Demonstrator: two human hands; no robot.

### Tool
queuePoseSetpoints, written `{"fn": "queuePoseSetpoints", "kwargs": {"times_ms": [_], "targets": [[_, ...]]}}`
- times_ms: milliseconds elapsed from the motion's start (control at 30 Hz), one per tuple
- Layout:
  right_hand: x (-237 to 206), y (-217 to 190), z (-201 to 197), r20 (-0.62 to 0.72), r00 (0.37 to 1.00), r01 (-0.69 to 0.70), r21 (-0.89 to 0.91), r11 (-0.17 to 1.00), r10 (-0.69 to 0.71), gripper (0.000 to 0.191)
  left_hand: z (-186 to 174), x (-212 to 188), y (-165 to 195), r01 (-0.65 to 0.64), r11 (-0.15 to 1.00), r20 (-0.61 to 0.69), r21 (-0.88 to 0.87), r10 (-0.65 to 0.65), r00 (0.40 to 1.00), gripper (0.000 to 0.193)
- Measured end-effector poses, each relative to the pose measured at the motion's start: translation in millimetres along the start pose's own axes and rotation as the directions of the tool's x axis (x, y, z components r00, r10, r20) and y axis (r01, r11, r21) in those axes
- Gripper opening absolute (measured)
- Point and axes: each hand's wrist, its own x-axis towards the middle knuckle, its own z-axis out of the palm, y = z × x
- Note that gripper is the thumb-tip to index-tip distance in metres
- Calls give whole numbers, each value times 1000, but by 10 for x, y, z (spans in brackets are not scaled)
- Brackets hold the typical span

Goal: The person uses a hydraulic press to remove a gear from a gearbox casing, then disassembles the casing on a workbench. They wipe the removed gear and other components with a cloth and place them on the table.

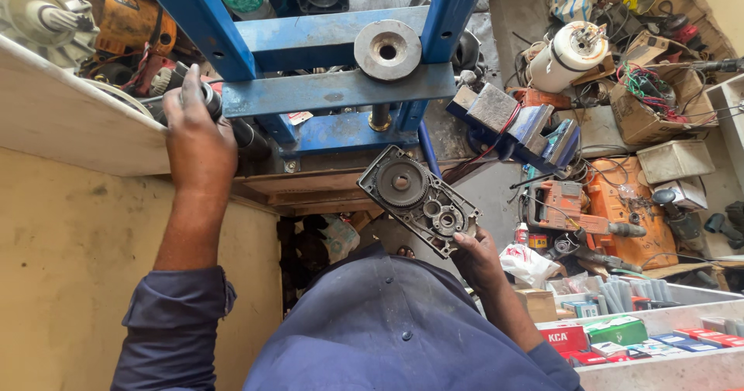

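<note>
Head view, two hands, left hand [198, 131] gripping one black handle [232, 124], right hand [477, 259] holding one gear housing [418, 199]

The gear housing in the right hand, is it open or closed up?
Open. The gear housing, held in the right hand, has no cover: its large gear and bearing seats are exposed.

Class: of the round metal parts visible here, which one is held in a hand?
The toothed gear in the grey housing plate, held by the right hand; the grey disc rests on the blue press.
</note>
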Motion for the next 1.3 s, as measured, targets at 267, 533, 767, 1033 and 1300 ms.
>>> {"fn": "queuePoseSetpoints", "kwargs": {"times_ms": [267,533,767,1033,1300], "targets": [[-7,-28,45,12,1000,5,15,1000,-5,48,-135,36,232,55,961,132,270,-94,987,75],[13,-80,143,16,1000,11,9,1000,-11,48,-204,214,41,-71,952,302,297,-24,953,54],[68,-79,212,19,1000,-7,10,1000,7,48,13,64,-222,-49,976,424,212,-47,905,65],[69,-2,202,-42,999,8,17,1000,-7,48,-21,-272,-318,-52,958,474,280,-91,876,65],[-216,-157,-195,-81,983,167,6,986,-166,58,-284,-378,-69,-21,962,453,271,-108,885,63]]}}
